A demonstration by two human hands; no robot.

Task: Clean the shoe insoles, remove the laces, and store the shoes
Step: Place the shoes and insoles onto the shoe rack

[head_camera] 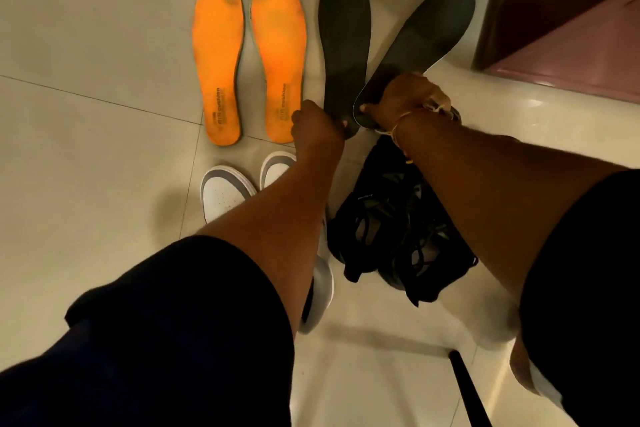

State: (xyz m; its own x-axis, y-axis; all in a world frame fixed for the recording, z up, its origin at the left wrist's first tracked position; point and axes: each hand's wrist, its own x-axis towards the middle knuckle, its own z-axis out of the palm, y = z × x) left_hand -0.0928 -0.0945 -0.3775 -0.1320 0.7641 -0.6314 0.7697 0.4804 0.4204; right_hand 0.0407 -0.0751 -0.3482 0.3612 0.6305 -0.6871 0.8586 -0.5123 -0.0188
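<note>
Pale tiles make up the floor (86, 45), and a dark red cabinet (571, 10) stands at 2 o'clock. Black shoes (398, 229) sit at 4 o'clock, with their laces (415, 239) still in and all loose. White shoes (225, 194) sit at 9 o'clock, partly hidden by an arm. Two orange insoles (216, 59) lie flat at 11 o'clock, side by side, with dark smudges near the toes. At 12 o'clock a flat dark insole (343, 45) lies on the tiles, and at 1 o'clock a tilted dark insole (426, 38) is lifted, its toe end pointing at the cabinet. The left hand (317, 126) has its fingers curled round the heel of the flat one. The right hand (408, 94) pinches the heel of the tilted one, with a thin bracelet (398, 125) on its wrist. I think the tilted insole could slip, because only its heel end is held and the rest hangs out with nothing under it. Its toe could bump the cabinet if it swings that way. A hand coming back could also snag the loose laces, since the right arm is right above them.
</note>
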